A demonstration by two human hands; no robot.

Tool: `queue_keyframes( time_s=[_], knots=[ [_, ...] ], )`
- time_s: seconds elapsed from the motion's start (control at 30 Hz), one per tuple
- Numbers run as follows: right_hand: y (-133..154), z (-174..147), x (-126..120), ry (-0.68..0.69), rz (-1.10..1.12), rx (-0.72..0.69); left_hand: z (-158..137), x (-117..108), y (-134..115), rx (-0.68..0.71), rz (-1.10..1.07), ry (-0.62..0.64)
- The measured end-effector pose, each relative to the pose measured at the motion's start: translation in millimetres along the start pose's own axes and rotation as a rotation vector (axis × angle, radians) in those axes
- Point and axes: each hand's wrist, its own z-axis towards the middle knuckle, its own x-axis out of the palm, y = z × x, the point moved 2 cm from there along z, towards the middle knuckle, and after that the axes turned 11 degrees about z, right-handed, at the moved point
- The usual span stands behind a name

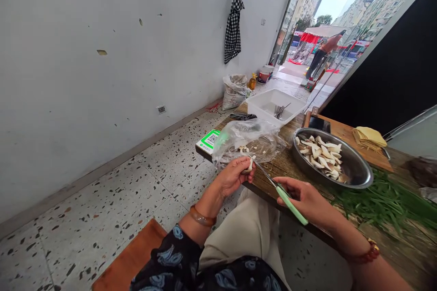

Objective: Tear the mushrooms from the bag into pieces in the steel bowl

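Note:
My left hand (238, 173) is closed around a pale piece of mushroom (251, 163), just over the table's near edge. My right hand (302, 198) grips green-handled scissors (290, 203), whose metal blades point left and reach the mushroom. Beyond my left hand, a crumpled clear plastic bag (235, 135) lies with small pale scraps on it. To the right of the scissors stands a steel bowl (357, 170) holding many cut mushroom pieces (321, 154).
A white plastic tub (262, 105) with metal utensils stands at the table's far end. Right of it lie a wooden cutting board (341, 131), yellow sheets (369, 138) stacked on it, and green leafy vegetables (385, 200). A QR-code box (206, 143) sits at the left corner.

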Motion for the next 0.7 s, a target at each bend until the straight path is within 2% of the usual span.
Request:
queue_keyframes(
  time_s=[0.27,0.43,0.57,0.7],
  knots=[
    [-15,17,2,-0.026,-0.054,-0.032,1,-5,5,-0.086,-0.238,-0.028],
    [-49,17,-10,-0.250,-0.257,-0.073,-1,-4,4,-0.113,-0.411,-0.066],
    [-76,5,-16,-0.347,-0.452,-0.171,-2,5,0,-0.089,-0.414,-0.079],
    [-86,-9,-14,-0.447,-0.512,-0.185,0,26,-7,-0.046,-0.256,-0.114]
  ],
)
